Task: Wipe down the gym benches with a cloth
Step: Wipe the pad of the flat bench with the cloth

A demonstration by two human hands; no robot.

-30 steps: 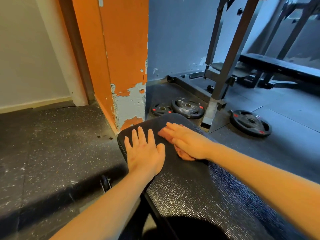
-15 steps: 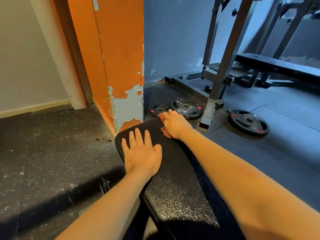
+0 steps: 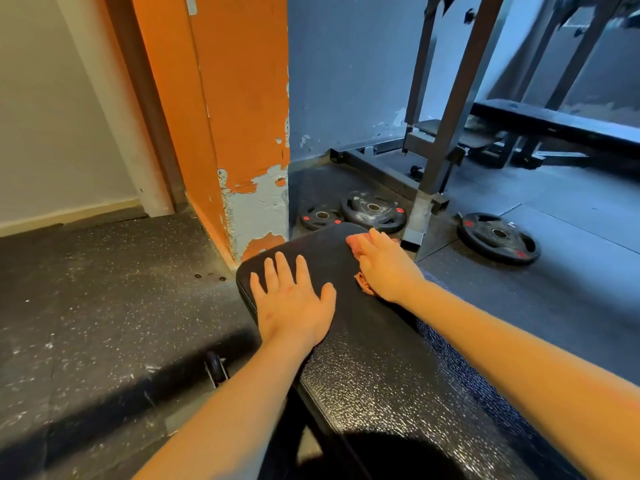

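Farther and rightward has gone the right grip (image 3: 384, 268), fingers flat, pressing the pink cloth (image 3: 364, 285) onto the far right corner of the gym bench (image 3: 381, 375). The left grip (image 3: 294, 303) stays spread flat on the far left part, holding nothing. The far end looks nearly wiped; the near stretch and the second bench (image 3: 554, 124) far right probably remain.

Left hand (image 3: 294, 303) flat on black textured padded bench (image 3: 374, 375); right hand (image 3: 388, 268) presses pinkish cloth (image 3: 363, 284) near far end.
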